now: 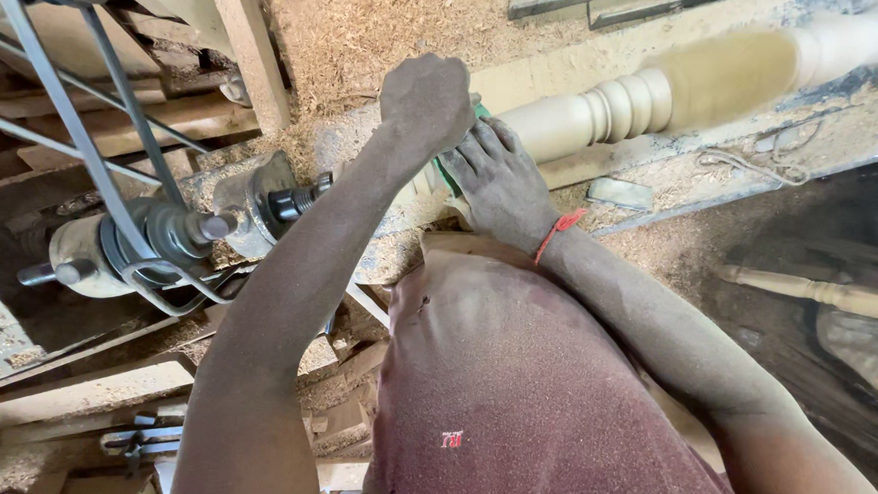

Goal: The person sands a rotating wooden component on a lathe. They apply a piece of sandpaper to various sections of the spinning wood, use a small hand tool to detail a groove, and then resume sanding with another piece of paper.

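A pale turned wooden spindle (668,89) spins on a lathe, blurred along its thick middle. My left hand (429,98) is closed in a fist over a green strip of sanding paper (451,172) at the spindle's left end. My right hand (498,175), with a red thread at the wrist, presses the same green strip against the wood from the near side. The strip is mostly hidden by both hands.
The lathe headstock (261,203) with pulley and drive belt (65,117) sits at left. Sawdust (371,23) covers the bed and the ground behind. Another turned spindle (827,292) lies at right. Wooden beams and metal rails frame the lathe.
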